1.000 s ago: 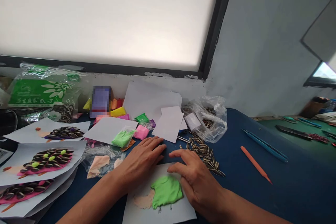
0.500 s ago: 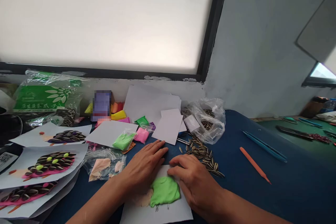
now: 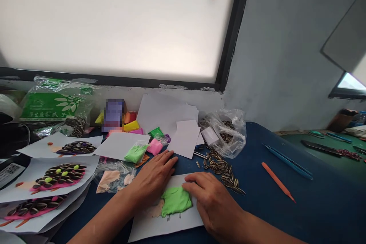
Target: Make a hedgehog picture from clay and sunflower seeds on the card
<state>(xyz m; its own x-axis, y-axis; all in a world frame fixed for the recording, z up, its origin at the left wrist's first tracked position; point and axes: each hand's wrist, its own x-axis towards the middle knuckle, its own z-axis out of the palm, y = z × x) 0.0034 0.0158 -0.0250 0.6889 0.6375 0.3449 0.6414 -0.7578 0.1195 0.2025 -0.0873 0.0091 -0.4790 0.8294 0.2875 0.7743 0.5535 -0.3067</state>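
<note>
A flattened piece of bright green modelling clay [image 3: 176, 202] lies on a white sheet of paper [image 3: 154, 230] in front of me. Thin, pale peach clay [image 3: 157, 209] adjoins its left side, and short pencil marks show below it. My left hand [image 3: 156, 171] rests flat across the sheet's upper left, fingers stretched out and holding nothing. At the clay's right edge is my right hand [image 3: 210, 200], its fingers bent and slightly apart. One fingertip touches the clay's upper right corner; the thumb is mostly hidden.
Sunflower seeds [image 3: 221, 167] lie beyond my right hand, beside a plastic bag of seeds [image 3: 228, 133]. An orange clay tool [image 3: 277, 181] and blue tweezers [image 3: 287, 160] are at right. Hedgehog pictures [image 3: 57, 177] are stacked left. Packets of coloured clay [image 3: 135, 153] lie behind.
The paper and green clay have shifted slightly left and up, the sheet turning a little. My left hand has slid slightly left; my right fingertips stay by the clay's upper right edge.
</note>
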